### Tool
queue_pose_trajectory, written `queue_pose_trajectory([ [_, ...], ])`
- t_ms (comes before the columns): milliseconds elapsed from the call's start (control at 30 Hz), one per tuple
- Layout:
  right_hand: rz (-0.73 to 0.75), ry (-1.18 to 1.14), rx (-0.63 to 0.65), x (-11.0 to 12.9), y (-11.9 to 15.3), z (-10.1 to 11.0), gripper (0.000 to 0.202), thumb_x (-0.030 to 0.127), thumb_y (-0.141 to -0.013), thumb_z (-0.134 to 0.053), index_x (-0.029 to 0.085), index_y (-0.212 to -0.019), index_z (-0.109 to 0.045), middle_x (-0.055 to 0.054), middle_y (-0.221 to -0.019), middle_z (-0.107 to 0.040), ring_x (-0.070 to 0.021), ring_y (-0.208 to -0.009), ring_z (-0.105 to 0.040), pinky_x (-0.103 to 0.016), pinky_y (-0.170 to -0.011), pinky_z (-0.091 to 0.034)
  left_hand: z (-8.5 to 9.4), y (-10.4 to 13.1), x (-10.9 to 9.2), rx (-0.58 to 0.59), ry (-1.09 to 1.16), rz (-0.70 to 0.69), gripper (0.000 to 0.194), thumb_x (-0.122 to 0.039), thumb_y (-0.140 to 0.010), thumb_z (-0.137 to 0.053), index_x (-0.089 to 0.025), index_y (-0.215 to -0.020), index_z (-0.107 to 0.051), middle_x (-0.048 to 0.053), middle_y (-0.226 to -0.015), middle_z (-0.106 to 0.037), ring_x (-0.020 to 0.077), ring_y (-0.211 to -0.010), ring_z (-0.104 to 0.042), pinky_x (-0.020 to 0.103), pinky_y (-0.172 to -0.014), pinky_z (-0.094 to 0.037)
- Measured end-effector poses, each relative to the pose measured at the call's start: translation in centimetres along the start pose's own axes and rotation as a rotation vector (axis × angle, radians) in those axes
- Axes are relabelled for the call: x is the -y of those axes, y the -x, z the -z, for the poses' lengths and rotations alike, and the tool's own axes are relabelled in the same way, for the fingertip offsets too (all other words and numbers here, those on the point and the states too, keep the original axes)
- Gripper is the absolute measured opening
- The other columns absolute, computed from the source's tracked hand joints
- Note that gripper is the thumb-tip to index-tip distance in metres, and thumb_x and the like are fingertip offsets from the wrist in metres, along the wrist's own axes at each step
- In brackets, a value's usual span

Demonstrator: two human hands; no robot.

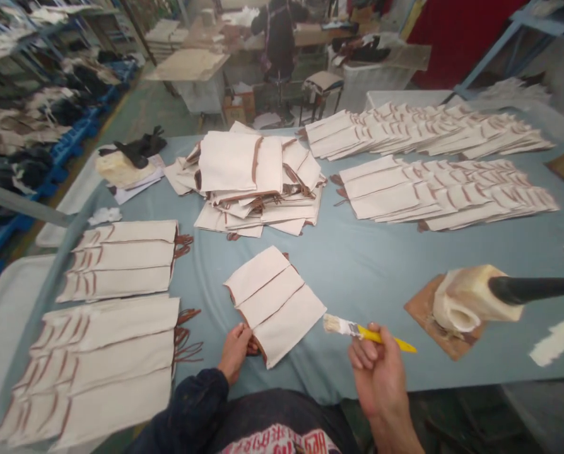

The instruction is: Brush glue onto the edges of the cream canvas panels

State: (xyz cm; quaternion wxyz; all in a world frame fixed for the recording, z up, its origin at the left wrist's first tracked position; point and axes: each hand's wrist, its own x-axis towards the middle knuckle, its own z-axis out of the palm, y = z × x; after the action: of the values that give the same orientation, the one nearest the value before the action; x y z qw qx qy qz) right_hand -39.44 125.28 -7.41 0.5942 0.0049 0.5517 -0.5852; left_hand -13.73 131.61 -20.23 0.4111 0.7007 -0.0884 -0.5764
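Observation:
A cream fabric piece with brown edges and two dark seams (276, 301) lies tilted on the blue-green table cover. My left hand (236, 350) pinches its lower left edge, fingertips partly hidden at the brown border. In my right hand (375, 366) is a brush with a yellow handle (400, 343); its whitish bristles point left, close to the right corner of the fabric piece. To the right, a cream-coated container (471, 296) with a black handle-like bar across it rests on a brown square board (419, 308).
Similar pieces form a messy pile (244, 164) behind, overlapping rows at the back right (381, 189) and two stacks at the left (116, 353). A yellowish block with dark gloves (123, 167) sits at the back left. Beyond the table (358, 252), a person (279, 38) is at another table.

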Motion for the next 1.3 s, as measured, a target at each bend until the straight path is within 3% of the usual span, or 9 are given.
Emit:
queue_pose_trajectory([
  [100, 0.004, 0.039, 0.030, 0.0, 0.6, 0.5, 0.036, 0.047, -0.070, -0.081, 0.021, -0.080, -0.059, 0.015, -0.045, -0.035, -0.0041, -0.037, -0.023, -0.016, -0.039, -0.025, 1.9, 0.0, -1.1, 0.035, 0.039, 0.006, 0.033, -0.042, -0.101, -0.061, -0.015, -0.082, -0.062, -0.003, -0.070, -0.062, 0.0111, -0.059, -0.059, 0.026, -0.060, -0.053],
  [200, -0.004, 0.069, 0.039, 0.0, 1.0, 0.9, 0.036, 0.047, -0.070, -0.081, 0.022, -0.080, -0.058, 0.015, -0.045, -0.034, -0.0043, -0.038, -0.023, -0.016, -0.039, -0.023, 2.6, 0.3, -1.3, 0.068, 0.042, 0.002, 0.039, -0.049, -0.100, -0.057, -0.017, -0.078, -0.059, -0.004, -0.066, -0.057, 0.0117, -0.059, -0.057, 0.027, -0.061, -0.051],
  [333, -0.043, 0.110, 0.061, -0.2, 1.3, 0.9, 0.042, 0.051, -0.067, -0.084, 0.021, -0.080, -0.058, 0.015, -0.045, -0.036, -0.0040, -0.038, -0.023, -0.017, -0.039, -0.024, 1.3, 2.2, 1.0, 0.076, -0.059, -0.046, 0.036, -0.043, -0.087, -0.077, -0.017, -0.072, -0.058, -0.006, -0.063, -0.055, 0.0130, -0.061, -0.057, 0.027, -0.064, -0.049],
  [500, -0.028, 0.218, 0.151, -1.4, 1.6, 0.8, 0.045, 0.057, -0.069, -0.081, 0.020, -0.080, -0.058, 0.015, -0.044, -0.035, -0.0043, -0.039, -0.023, -0.018, -0.040, -0.023, -0.2, 3.4, 2.3, 0.052, -0.190, -0.112, 0.039, -0.037, -0.091, -0.074, -0.018, -0.064, -0.053, -0.007, -0.060, -0.051, 0.0115, -0.056, -0.051, 0.027, -0.062, -0.045],
  [600, 0.007, 0.305, 0.190, -2.0, 1.8, 1.1, 0.045, 0.062, -0.076, -0.074, 0.020, -0.080, -0.058, 0.014, -0.043, -0.035, -0.0055, -0.039, -0.024, -0.019, -0.041, -0.022, -1.0, 4.2, 0.7, 0.100, -0.219, -0.138, 0.047, -0.047, -0.079, -0.082, -0.018, -0.055, -0.054, -0.005, -0.055, -0.052, 0.0131, -0.056, -0.049, 0.026, -0.059, -0.041],
  [700, 0.101, 0.389, 0.238, -1.9, 2.3, 1.6, 0.042, 0.062, -0.085, -0.064, 0.021, -0.080, -0.058, 0.012, -0.044, -0.036, -0.0071, -0.040, -0.029, -0.021, -0.042, -0.025, -2.5, 6.0, -2.3, 0.115, -0.188, -0.231, 0.047, -0.052, -0.071, -0.086, -0.019, -0.055, -0.056, -0.005, -0.055, -0.052, 0.0135, -0.060, -0.045, 0.025, -0.059, -0.037],
  [900, 0.338, 0.471, 0.322, -0.1, 4.0, 1.1, 0.037, 0.055, -0.095, -0.057, 0.021, -0.082, -0.059, 0.010, -0.048, -0.043, -0.0090, -0.043, -0.040, -0.022, -0.046, -0.032, -6.7, 9.9, -7.2, 0.159, -0.011, -0.309, 0.046, -0.057, -0.079, -0.078, -0.021, -0.066, -0.051, -0.006, -0.060, -0.051, 0.0116, -0.056, -0.046, 0.022, -0.052, -0.038],
  [1100, 0.666, 0.515, 0.378, 0.6, 5.4, 0.5, 0.034, 0.048, -0.099, -0.055, 0.020, -0.080, -0.061, 0.008, -0.049, -0.046, -0.0090, -0.042, -0.043, -0.021, -0.044, -0.034, -9.6, 11.4, -8.5, 0.205, 0.177, -0.212, 0.045, -0.049, -0.071, -0.084, -0.021, -0.070, -0.049, -0.007, -0.058, -0.051, 0.0090, -0.051, -0.050, 0.020, -0.048, -0.043],
  [1300, 0.758, 0.586, 0.390, -0.4, 5.5, 1.4, 0.031, 0.040, -0.103, -0.049, 0.021, -0.083, -0.062, 0.007, -0.053, -0.048, -0.0092, -0.044, -0.046, -0.022, -0.047, -0.039, -10.7, 12.3, -8.8, 0.244, 0.314, -0.125, 0.039, -0.035, -0.065, -0.088, -0.018, -0.071, -0.054, -0.004, -0.065, -0.062, 0.0101, -0.058, -0.060, 0.020, -0.056, -0.054],
])
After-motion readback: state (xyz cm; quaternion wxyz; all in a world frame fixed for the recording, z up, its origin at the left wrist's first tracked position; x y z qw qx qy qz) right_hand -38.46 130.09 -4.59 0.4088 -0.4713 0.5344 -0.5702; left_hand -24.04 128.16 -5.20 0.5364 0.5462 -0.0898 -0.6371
